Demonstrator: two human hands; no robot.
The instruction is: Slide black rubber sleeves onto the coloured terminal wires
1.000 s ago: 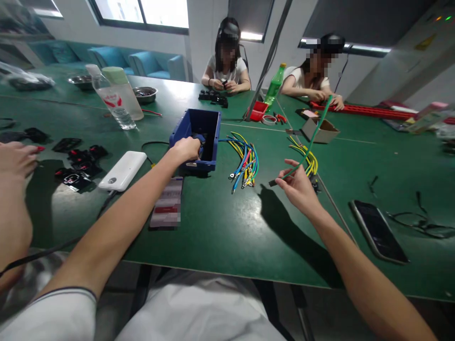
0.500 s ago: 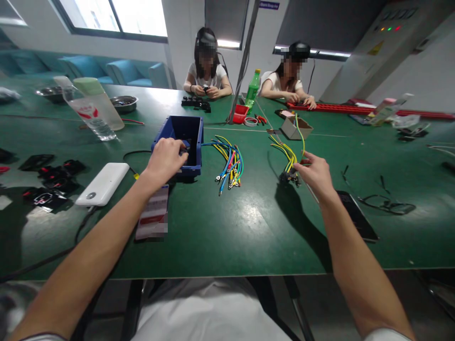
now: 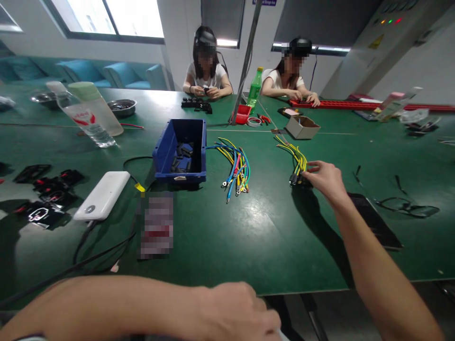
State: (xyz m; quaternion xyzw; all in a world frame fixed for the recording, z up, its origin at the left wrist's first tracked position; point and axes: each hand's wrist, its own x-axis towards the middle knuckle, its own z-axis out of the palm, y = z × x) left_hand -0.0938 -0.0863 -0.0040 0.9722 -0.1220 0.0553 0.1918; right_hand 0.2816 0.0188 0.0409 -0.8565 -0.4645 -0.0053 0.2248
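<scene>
My right hand [image 3: 327, 177] is at the near end of a bundle of yellow-green wires [image 3: 297, 156], its fingertips closed on a wire beside the black ends [image 3: 294, 179]. My left hand [image 3: 236, 310] is low at the table's front edge, close to my body, with curled fingers. Its fingertips are hidden, so what it holds cannot be seen. A blue bin [image 3: 179, 178] holds several small black sleeve-like pieces [image 3: 183, 154]. To the bin's right lies a loose pile of blue, yellow and green wires [image 3: 236, 166] with ring terminals.
A white power bank [image 3: 103, 196], cables and a blurred phone-like item [image 3: 156, 225] lie left. A dark phone [image 3: 375, 220] and glasses [image 3: 407, 206] lie right. Bottles [image 3: 94, 111], a small carton [image 3: 302, 128] and a pole [image 3: 245, 66] stand farther back. Two people sit opposite.
My left hand has left the blue bin and come back toward my body. The wire that stood up from my right hand is now down at the bundle.
</scene>
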